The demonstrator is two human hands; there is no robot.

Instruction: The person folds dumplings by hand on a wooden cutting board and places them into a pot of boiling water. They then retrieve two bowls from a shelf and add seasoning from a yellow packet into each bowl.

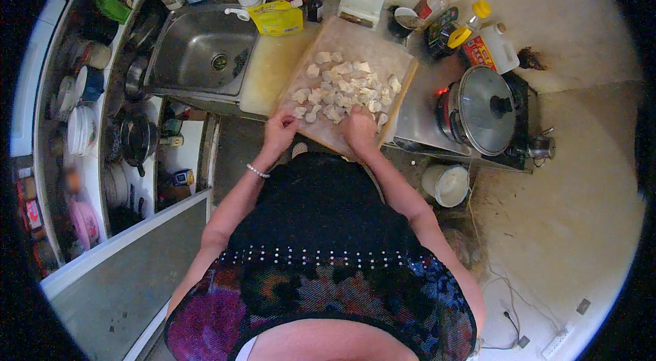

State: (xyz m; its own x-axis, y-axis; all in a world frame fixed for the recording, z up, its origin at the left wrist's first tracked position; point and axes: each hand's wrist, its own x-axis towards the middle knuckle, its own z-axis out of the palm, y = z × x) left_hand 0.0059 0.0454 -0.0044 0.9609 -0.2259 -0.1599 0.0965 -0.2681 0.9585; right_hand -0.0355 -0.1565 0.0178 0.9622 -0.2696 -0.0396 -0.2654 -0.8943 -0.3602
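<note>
A floured wooden board [343,38] lies on the counter and holds a spread of small pale dough pieces [353,81], lumpy and dusted white. My left hand [281,130] is at the board's near left edge, its fingers curled beside a few pieces; whether it grips anything is not clear. At the near right part of the board, my right hand [360,130] has its fingers bent down against the dough pieces. What lies under those fingers is hidden.
Left of the board are a cutting board [264,74], a yellow pouch [277,18] and a steel sink [197,48]. On the right, a glass-lidded pot [487,109] stands on a stove with a red glow beside it. Bottles [430,2] line the wall. A bucket [452,185] stands below.
</note>
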